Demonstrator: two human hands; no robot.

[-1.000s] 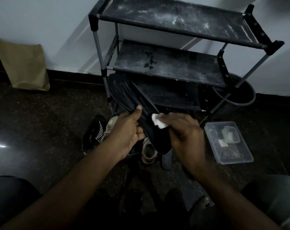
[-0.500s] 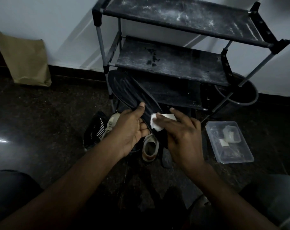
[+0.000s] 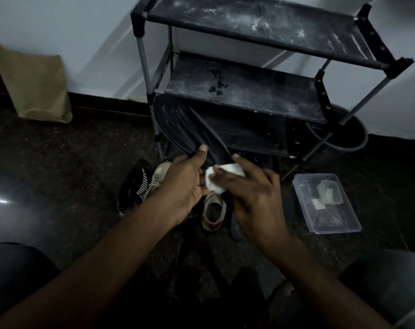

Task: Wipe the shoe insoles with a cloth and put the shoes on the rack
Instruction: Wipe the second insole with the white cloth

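Note:
My left hand (image 3: 182, 184) grips a long dark insole (image 3: 180, 124) near its middle, thumb on top; its toe end points up towards the rack. With its fingers spread flat, my right hand (image 3: 251, 195) presses a small white cloth (image 3: 222, 176) onto the insole beside my left palm. Below my hands, a beige shoe (image 3: 213, 210) stands on the floor, and a black shoe with white stripes (image 3: 135, 184) lies to its left. The black three-shelf shoe rack (image 3: 249, 91) stands against the wall, its dusty shelves bare.
A clear plastic box (image 3: 327, 205) with small items sits on the dark floor at the right. A dark round bucket (image 3: 341, 136) stands behind the rack's right leg. A brown paper bag (image 3: 33, 84) leans on the wall at the left. My knees frame the bottom corners.
My right hand slid the cloth up the insole towards my left hand, and its fingers spread flatter over the cloth. My left hand kept its grip.

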